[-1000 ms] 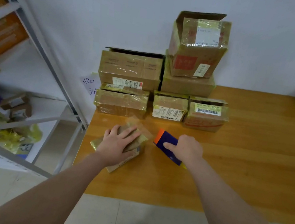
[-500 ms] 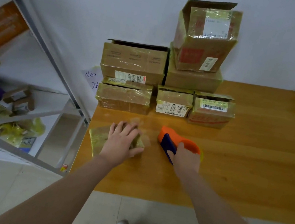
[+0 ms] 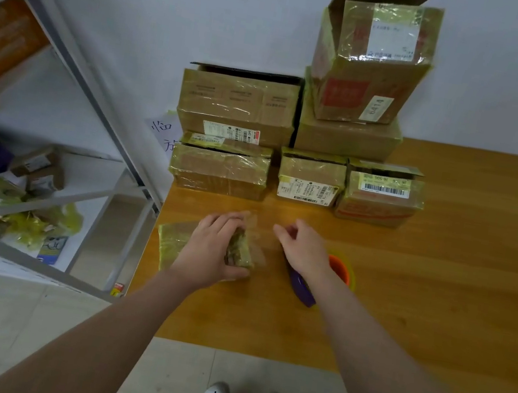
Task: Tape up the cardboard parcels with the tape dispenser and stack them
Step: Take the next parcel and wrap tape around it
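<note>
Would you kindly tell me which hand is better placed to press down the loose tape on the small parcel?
Right, probably. The right hand seems free, beside the loose tape, with the tape dispenser lying under its wrist. The left hand grips the small parcel.

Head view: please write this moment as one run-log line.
left hand grips small parcel | right hand above tape dispenser, grip unclear | stacked parcels by wall
</note>
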